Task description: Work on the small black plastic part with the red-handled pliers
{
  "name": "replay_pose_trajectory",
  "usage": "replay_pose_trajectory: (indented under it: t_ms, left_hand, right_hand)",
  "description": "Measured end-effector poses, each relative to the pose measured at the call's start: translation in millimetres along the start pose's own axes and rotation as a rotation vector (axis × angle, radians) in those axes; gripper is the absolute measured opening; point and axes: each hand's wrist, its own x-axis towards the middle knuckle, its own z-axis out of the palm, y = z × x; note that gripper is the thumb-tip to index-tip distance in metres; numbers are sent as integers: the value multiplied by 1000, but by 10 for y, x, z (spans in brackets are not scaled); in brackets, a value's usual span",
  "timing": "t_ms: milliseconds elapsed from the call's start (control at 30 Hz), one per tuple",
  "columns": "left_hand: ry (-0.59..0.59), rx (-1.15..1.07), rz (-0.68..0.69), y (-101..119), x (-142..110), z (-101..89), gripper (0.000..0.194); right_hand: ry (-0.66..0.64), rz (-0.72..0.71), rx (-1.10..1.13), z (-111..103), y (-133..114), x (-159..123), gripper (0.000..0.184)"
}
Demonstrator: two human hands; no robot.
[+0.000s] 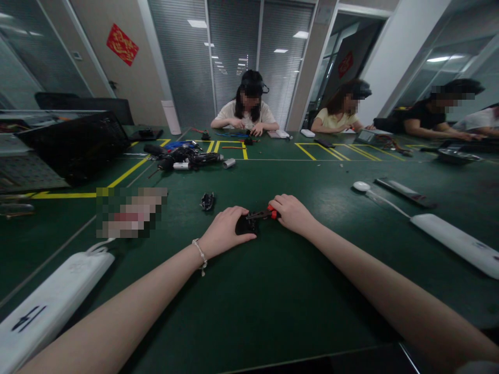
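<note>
My left hand (pixel 225 228), with a beaded bracelet (pixel 200 253) at the wrist, grips a small black part (pixel 245 225) down at the green tabletop. What exactly the part is, I cannot make out. In my right hand (pixel 291 212) are red-handled pliers (pixel 272 212), my fingers closed round the handles. The dark jaws point left and lie over the black part; whether they pinch it is too small to tell. A little beyond my left hand sits another small black piece (pixel 208 201), apart from both hands.
White power strips (pixel 58 296) (pixel 456 241) lie left and right. A heap of black and blue cables (pixel 183 155) and a small silver cylinder (pixel 229 163) lie farther back. A large black computer case (pixel 74 148) stands at left. Several people (pixel 249 109) sit across the green table (pixel 312 311).
</note>
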Motion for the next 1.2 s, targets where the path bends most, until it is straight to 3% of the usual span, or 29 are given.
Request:
replay_pose_trajectory:
  t_ms: [1200]
  left_hand:
    - [52,-46,23,1,-7,14,52]
  right_hand:
    - [4,-26,4,6,35,-7,31]
